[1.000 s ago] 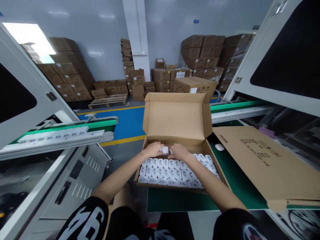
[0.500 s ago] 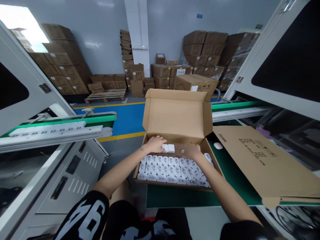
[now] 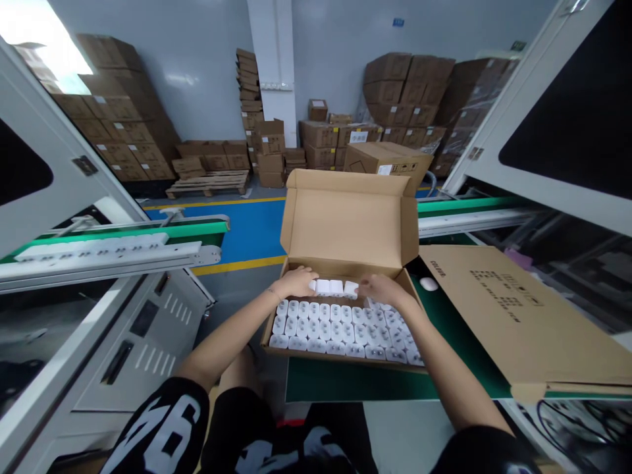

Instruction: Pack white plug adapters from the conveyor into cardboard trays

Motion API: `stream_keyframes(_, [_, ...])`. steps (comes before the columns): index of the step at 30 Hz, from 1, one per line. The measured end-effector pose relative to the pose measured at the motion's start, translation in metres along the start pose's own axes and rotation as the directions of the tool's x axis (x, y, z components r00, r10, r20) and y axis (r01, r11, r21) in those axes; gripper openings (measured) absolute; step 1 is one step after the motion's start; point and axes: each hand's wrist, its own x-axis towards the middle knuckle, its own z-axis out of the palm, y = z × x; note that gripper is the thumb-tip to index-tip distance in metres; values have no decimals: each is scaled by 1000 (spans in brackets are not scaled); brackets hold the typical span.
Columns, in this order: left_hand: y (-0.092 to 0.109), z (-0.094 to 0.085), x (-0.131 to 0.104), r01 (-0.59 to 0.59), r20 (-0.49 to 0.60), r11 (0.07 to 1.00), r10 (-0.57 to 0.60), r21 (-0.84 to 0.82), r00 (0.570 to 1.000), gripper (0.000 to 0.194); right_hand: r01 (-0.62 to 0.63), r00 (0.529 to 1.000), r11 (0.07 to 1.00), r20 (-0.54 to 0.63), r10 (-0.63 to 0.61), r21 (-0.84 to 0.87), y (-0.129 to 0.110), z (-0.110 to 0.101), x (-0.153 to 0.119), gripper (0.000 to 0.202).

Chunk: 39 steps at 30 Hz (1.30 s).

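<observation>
Rows of white plug adapters [image 3: 320,329], prongs up, fill the near part of an open cardboard box [image 3: 424,359]. Behind those rows, a short line of white adapters [image 3: 329,288] spans the gap between my two hands. My left hand [image 3: 295,283] has its fingers closed on the left end of that line. At the other end, my right hand [image 3: 381,289] grips a slightly tilted white adapter [image 3: 351,289]. My right forearm covers part of the box's right side.
A conveyor [image 3: 197,253] carrying a row of adapters ends at left; another conveyor [image 3: 469,220] runs at right. The box rests on a green tabletop [image 3: 355,385]. A flat printed carton [image 3: 494,303] and a white rounded object [image 3: 428,284] lie to its right.
My right hand has moved slightly left and up, bringing an adapter against the line's right end. The line between my hands is longer. The view has tilted slightly.
</observation>
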Motion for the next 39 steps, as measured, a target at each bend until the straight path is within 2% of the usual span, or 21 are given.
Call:
stream_keyframes(3, [8,-10,0,-25,-58,1000,25,-6,998,45,-172,985,974,-1,174,-150,9,1,-12,41])
stream_keyframes(6, [19,-18,-2,-69,-85,998,68,-4,994,31,-172,985,963,-24,171,-209,3,7,-20,35])
stream_keyframes(8, [26,-21,-6,-100,-71,995,99,2,992,30,-167,986,960,-54,159,-223,-5,10,-20,28])
stream_keyframes(11, [36,-19,-14,-124,28,991,123,49,992,36,-186,980,955,-117,162,-232,-11,11,-16,25])
stream_keyframes(14, [46,-13,-20,-125,160,988,109,96,981,39,-196,970,953,-188,154,-231,-6,11,-8,33])
stream_keyframes(17, [51,-9,-21,-145,206,987,127,75,970,33,-99,988,973,-133,72,-207,7,13,0,35])
stream_keyframes(21, [40,-12,-15,-195,74,981,194,-2,978,34,-1,998,992,-55,-6,-127,23,16,9,36])
stream_keyframes(24, [21,-14,-5,-130,-71,991,130,5,989,46,6,998,995,-56,-12,-96,27,16,14,42])
stream_keyframes(26, [10,-9,3,-84,-123,995,91,61,988,58,30,998,996,-48,-34,-82,25,17,17,40])
stream_keyframes(29, [3,4,15,-105,-89,984,119,141,989,71,81,995,995,-46,-84,-66,19,18,21,42])
stream_keyframes(32, [6,14,25,-140,-66,975,153,172,986,71,140,988,988,-56,-144,-69,12,21,25,48])
stream_keyframes(36, [12,22,33,-192,-57,959,207,208,977,71,186,980,979,-52,-190,-85,6,26,27,42])
stream_keyframes(39, [12,26,33,-164,-76,963,184,215,980,68,205,976,975,-61,-211,-90,3,27,26,43])
